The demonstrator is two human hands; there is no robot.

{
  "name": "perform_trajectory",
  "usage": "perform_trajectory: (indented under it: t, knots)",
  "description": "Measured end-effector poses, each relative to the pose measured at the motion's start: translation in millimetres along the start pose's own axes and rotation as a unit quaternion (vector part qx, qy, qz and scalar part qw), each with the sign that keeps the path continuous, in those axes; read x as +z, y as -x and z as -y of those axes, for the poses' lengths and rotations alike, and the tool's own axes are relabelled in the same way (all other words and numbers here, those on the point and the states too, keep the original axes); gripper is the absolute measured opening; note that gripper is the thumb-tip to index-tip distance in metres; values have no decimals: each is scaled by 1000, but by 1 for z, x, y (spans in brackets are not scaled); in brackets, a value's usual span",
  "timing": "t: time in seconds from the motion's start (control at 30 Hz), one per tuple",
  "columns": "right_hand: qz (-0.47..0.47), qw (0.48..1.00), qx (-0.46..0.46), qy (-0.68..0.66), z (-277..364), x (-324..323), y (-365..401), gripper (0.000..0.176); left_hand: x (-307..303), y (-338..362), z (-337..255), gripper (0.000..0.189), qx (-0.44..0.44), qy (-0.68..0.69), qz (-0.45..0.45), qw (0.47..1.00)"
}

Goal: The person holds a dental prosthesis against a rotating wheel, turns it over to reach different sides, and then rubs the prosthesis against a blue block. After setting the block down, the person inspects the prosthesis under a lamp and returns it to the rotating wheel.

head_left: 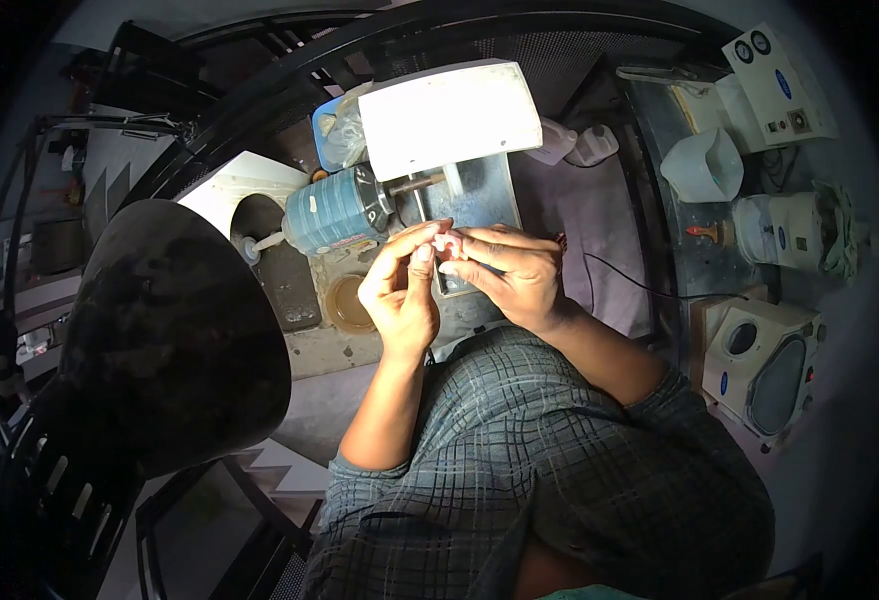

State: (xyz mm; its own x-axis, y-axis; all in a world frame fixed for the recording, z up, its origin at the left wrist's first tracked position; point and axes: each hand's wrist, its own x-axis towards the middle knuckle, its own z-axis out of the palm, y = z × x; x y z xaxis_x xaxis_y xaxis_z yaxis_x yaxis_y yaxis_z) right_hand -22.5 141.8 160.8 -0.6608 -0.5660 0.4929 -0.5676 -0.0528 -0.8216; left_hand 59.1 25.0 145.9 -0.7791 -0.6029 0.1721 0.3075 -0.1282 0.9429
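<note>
A small pink and white piece (449, 245) is pinched between the fingertips of both hands, in front of my body. My left hand (405, 285) holds it from the left with thumb and fingers closed. From the right, my right hand (510, 268) grips the same piece between thumb and fingers. Just beyond the hands is a metal tray (500, 200) under a bright white panel (450, 118). A large blue-tinted plastic bottle (332, 212) lies on its side left of the hands.
A black lamp shade (175, 335) fills the left side. A round amber bowl (350, 304) sits below the bottle. On the right stand a white jug (702, 165), a brush (708, 233), and machines, one with a dark window (768, 370). A black cable (650, 290) runs rightward.
</note>
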Motion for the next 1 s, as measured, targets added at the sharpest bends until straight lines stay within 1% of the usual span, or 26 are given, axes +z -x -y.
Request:
perform_trajectory:
  t: [0.13, 0.2, 0.23, 0.27, 0.33, 0.4, 0.43, 0.5, 0.57, 0.6, 0.67, 0.7, 0.8, 0.83, 0.87, 0.93, 1.0]
  knots:
    - [-13, 1000, 13, 25, -8, 4, 3, 21, -3, -4, 7, 14, -23, 7, 20, 1000]
    - [-22, 999, 17, 43, -14, 5, 6, 18, -5, -5, 13, 14, -45, -15, 48, 998]
    - [-28, 998, 25, 56, -18, 5, 7, 16, -6, -4, 16, 14, -67, -22, 45, 997]
    - [-33, 997, 33, 69, -23, 6, 8, 14, -7, -4, 21, 14, -68, -22, 46, 996]
    - [-37, 997, 20, 67, -33, 7, 10, 13, -7, -6, 32, 14, -78, -4, 49, 996]
    - [-28, 993, -53, 106, -43, 7, 14, 15, -10, -6, 43, 12, -74, -4, 49, 996]
    - [-29, 993, -52, 105, -47, 8, 16, 15, -12, -7, 47, 12, -88, 13, 47, 995]
    - [-39, 985, -85, 142, -52, 10, 19, 18, -12, -7, 53, 12, -104, 30, 47, 993]
    - [-28, 984, -80, 154, -54, 8, 20, 21, -9, -6, 56, 12, -125, 77, 32, 989]
    - [-16, 983, -76, 165, -55, 7, 20, 23, -8, -6, 57, 12, -126, 76, 33, 988]
    - [-18, 984, -72, 165, -60, 7, 20, 24, -8, -5, 57, 12, -167, 80, 21, 982]
    - [-19, 984, -70, 165, -63, 7, 20, 25, -7, -4, 60, 12, -168, 79, 22, 982]
    - [-18, 982, -65, 176, -73, 10, 22, 22, -7, -2, 74, 14, -184, 105, 17, 977]
    - [-19, 982, -64, 175, -76, 11, 22, 22, -7, -2, 80, 15, -196, 139, 15, 971]
    - [-10, 984, -50, 170, -79, 12, 23, 20, -9, -3, 86, 16, -208, 173, 13, 963]
    - [-1, 986, -36, 165, -87, 15, 23, 18, -16, -4, 104, 15, -220, 169, 11, 961]
    - [-26, 992, 51, 112, -98, 21, 25, 14, -20, -6, 118, 13, -266, 198, -9, 943]
